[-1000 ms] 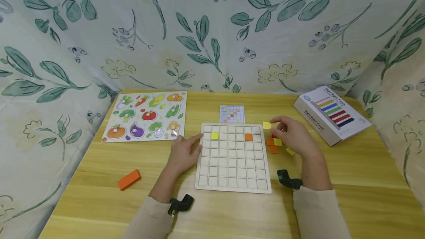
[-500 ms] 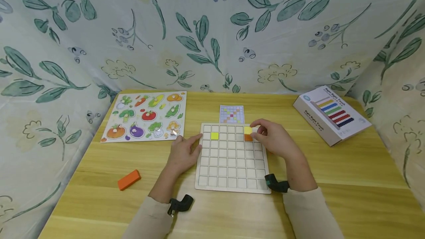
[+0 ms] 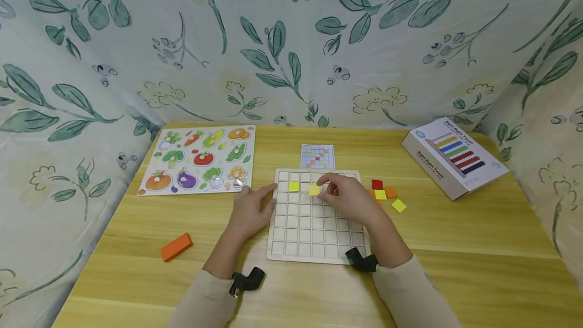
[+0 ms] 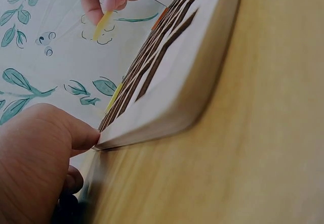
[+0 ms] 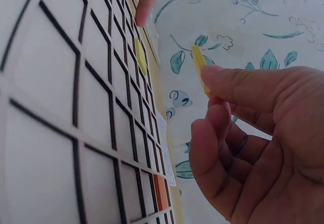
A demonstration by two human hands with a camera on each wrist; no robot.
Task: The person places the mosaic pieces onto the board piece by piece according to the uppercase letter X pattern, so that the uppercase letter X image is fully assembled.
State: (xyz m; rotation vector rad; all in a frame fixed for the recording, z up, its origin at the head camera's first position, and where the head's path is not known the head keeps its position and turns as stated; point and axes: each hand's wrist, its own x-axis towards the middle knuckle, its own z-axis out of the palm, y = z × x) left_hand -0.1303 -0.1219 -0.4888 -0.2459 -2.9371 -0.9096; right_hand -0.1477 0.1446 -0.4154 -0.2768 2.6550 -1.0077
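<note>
A pale grid board (image 3: 304,237) lies on the table in the head view. My left hand (image 3: 249,211) touches its left edge with thumb and index finger. My right hand (image 3: 349,199) pinches a yellow square tile (image 3: 313,190) between thumb and fingers; in the right wrist view that tile is held up off the board. One yellow-green tile (image 3: 294,186) sits in a cell near the board's upper left. An orange tile (image 5: 160,192) sits in another cell, hidden behind my right hand in the head view. Behind the board lies a small printed card (image 3: 317,157) with a coloured grid.
Several loose tiles, among them a red one (image 3: 377,184) and a yellow one (image 3: 399,206), lie right of the board. A white box (image 3: 455,158) stands at the back right. A vegetable puzzle board (image 3: 196,161) is at the back left, with an orange block (image 3: 176,247) nearer.
My right hand has carried the yellow tile left from the loose tiles, past the orange tile, to over the upper middle of the board. The left hand has stayed at the board's edge.
</note>
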